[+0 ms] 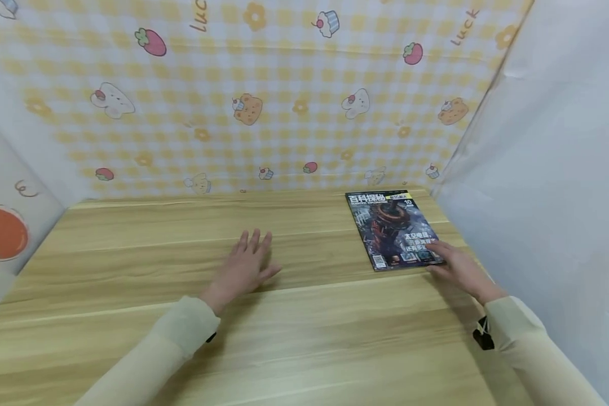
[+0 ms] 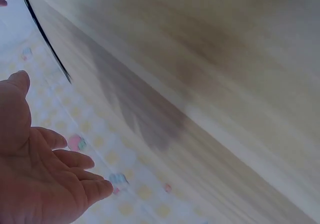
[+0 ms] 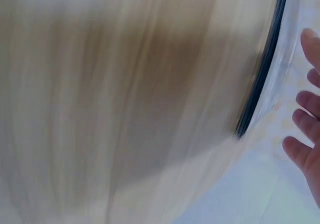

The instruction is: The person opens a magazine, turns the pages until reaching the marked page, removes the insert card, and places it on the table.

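Observation:
A magazine (image 1: 393, 228) with a dark cover and Chinese lettering lies flat at the back right of the wooden table. My right hand (image 1: 459, 270) is at its lower right corner, covering a bit of the cover in the head view. In the right wrist view the fingers (image 3: 306, 124) are spread and appear apart from the magazine's dark edge (image 3: 265, 63). Left of the magazine, my left hand (image 1: 243, 268) hovers over the table with its fingers spread and nothing in it. Its palm (image 2: 45, 184) shows in the left wrist view, with a shadow on the wood.
The wooden table (image 1: 304, 332) runs back to a wall covering of yellow check (image 1: 284, 67) with cartoon prints. A white sheet (image 1: 553, 158) hangs along the right side, close to my right arm. Another pale panel (image 1: 0, 141) stands at the left.

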